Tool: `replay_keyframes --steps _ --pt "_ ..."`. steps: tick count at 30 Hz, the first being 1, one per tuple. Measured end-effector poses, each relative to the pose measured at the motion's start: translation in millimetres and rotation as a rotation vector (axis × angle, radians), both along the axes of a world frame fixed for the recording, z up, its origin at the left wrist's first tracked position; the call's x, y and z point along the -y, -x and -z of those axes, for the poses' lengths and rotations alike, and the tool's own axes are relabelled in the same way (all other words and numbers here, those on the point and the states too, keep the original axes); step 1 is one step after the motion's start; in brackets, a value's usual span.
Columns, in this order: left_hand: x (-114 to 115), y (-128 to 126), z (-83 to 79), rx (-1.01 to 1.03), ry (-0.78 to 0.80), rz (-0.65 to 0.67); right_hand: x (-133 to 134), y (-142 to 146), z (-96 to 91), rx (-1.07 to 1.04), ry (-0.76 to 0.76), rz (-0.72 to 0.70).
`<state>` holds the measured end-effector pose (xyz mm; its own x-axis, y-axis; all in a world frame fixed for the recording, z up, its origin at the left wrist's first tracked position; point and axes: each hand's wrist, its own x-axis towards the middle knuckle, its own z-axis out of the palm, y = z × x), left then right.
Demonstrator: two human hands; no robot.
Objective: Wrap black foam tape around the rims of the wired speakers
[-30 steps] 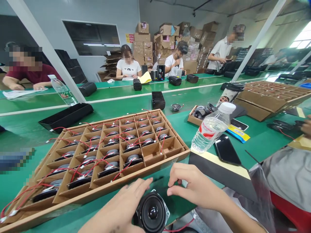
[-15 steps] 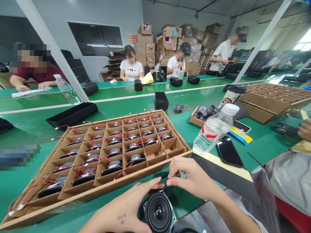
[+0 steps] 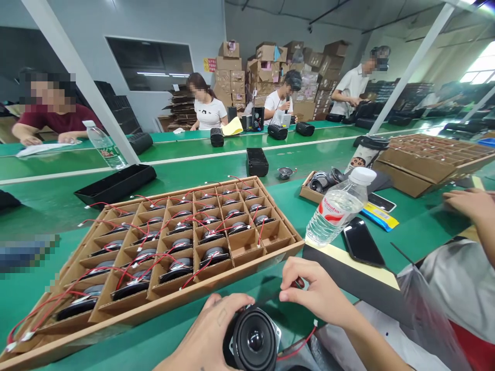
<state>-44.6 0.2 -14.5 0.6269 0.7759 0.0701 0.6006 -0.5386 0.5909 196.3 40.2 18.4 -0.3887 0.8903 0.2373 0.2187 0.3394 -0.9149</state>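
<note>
A black round speaker driver (image 3: 255, 337) with a square metal frame faces up at the bottom of the head view. My left hand (image 3: 211, 332) is closed around its left side and top edge. Up and to the right of it, my right hand (image 3: 315, 288) is held in a pinch, apart from the speaker. Something small and dark red shows between its fingers, too little to name. A red wire (image 3: 299, 350) with a white plug runs out to the right below that hand. Ahead lies a divided cardboard tray (image 3: 154, 299) with speakers in most compartments.
Right of the tray stand a water bottle (image 3: 334, 211) and a phone (image 3: 363, 242) on a dark sheet. A small box of speakers (image 3: 313, 191) and a cup (image 3: 363, 154) are behind. A neighbour's hand (image 3: 474, 203) is at right; co-workers sit across the green bench (image 3: 185, 165).
My right hand has moved right and slightly down, away from my left hand. The red wire and its white plug now show beside the speaker. The neighbour's hand at right has moved.
</note>
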Motion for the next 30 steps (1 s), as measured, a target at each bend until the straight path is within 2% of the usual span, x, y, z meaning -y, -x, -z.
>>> replay_keyframes --steps 5,9,18,24,30 --pt "-4 11 -3.2 -0.008 0.085 0.101 8 -10 19.0 -0.019 0.118 0.023" --pt "-9 13 -9.1 0.0 0.093 0.135 12 -13 25.3 -0.027 0.16 0.04" --pt "-21 18 1.6 -0.034 -0.164 0.27 13 -15 33.3 -0.033 0.158 0.031" --pt "-20 14 -2.1 -0.076 -0.316 0.281 17 -17 34.2 -0.051 0.192 0.001" --pt "-14 8 -3.5 -0.106 -0.413 0.245 20 -17 32.6 -0.037 0.149 -0.015"
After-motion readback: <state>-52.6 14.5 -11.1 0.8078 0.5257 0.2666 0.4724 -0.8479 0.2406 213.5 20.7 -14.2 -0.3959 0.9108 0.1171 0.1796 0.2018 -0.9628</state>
